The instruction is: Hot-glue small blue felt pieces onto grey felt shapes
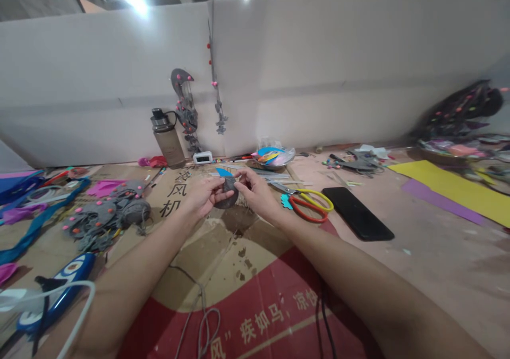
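Observation:
Above the cardboard, my left hand [205, 195] is closed on a dark grey, rounded felt-like piece [226, 199]. A blue pointed piece [225, 172] sticks up at its top edge. The thumb and fingers of my right hand [255, 191] pinch near the right edge of the grey piece; whatever lies between those fingertips is too small to make out. Scissors [308, 204] with one yellow and one red handle lie just right of my right hand, beside a small turquoise cutout [286, 202].
A black phone [357, 214] lies right of the scissors. At the back stand a water bottle [168, 138], a small white clock [203, 157] and a bowl [274, 163] of coloured pieces. Grey pompom pieces [103, 215] and a blue object with a white cable [59, 290] lie left.

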Available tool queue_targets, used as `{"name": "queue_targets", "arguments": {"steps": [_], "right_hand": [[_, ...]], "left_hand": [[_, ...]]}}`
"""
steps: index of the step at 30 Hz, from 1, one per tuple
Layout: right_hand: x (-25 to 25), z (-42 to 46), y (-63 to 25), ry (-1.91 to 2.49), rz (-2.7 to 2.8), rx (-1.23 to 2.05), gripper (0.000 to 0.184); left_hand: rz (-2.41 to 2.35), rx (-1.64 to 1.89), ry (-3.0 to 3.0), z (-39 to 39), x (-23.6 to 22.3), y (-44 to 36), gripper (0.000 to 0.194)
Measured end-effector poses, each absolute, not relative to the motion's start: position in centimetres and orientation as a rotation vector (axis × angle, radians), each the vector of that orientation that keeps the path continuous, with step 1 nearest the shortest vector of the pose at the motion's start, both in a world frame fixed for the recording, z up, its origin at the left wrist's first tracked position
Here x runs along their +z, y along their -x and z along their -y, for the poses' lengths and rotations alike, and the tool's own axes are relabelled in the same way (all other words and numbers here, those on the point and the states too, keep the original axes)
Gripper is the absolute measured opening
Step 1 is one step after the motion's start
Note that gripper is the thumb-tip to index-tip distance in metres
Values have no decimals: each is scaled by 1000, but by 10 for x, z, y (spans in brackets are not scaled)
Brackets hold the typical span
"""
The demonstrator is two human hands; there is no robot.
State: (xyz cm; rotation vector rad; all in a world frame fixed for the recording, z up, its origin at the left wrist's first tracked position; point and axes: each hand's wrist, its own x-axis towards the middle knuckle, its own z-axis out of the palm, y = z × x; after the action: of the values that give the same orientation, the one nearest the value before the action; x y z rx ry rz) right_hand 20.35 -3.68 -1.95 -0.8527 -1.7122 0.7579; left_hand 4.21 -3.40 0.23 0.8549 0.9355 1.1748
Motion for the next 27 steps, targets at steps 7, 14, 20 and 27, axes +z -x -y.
{"name": "queue_targets", "arguments": {"steps": [7,14,20,27], "right_hand": [[-22,36,-203,832,1696,781,16],[-23,36,-202,842,1686,784,22],[-21,37,-203,829,1704,770,18],[-21,36,-203,825,1726,755,18]], "left_hand": [[-916,1188,-858,34,1,-43,8],[-918,1184,-860,35,3,-43,8],[-917,1191,-860,36,3,-43,9],[-924,1192,-838,35,4,-43,9]]}}
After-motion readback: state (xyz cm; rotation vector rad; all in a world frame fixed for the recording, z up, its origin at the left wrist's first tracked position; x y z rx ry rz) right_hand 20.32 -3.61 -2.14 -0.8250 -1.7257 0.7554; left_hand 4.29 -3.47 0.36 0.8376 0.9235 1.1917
